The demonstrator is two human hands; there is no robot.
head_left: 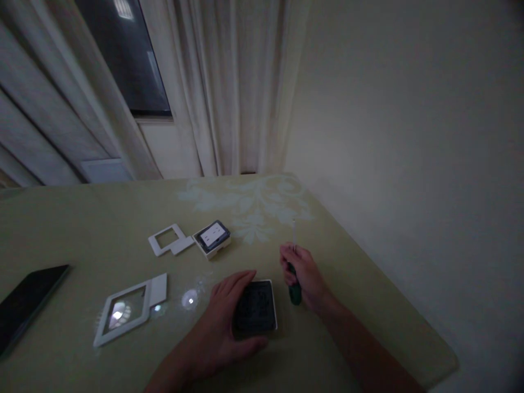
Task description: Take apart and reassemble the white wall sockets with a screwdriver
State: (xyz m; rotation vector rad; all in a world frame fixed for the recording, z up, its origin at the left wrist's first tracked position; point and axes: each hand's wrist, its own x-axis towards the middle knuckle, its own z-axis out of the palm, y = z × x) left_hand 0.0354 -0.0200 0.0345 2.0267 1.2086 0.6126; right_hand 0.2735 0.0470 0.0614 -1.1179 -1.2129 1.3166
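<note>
My left hand (221, 316) is wrapped around the left side of a square electrical box (257, 305), dark inside with a white rim, resting on the table. Its thumb lies along the near side and the fingers along the far-left corner. To the right of the box, my right hand (301, 273) grips a screwdriver (295, 292) by its dark green handle, the thin metal shaft pointing up and away. The tip touches nothing. Beyond my left hand lies a wall socket (212, 234) with a white face, set in a white box.
Two white cover frames lie on the left: a smaller frame (158, 243) touching or close to the socket, and a larger frame (106, 327) nearer me. A dark flat device (28, 300) is at far left. A wall (409, 164) borders the table's right edge; curtains (229, 93) hang behind.
</note>
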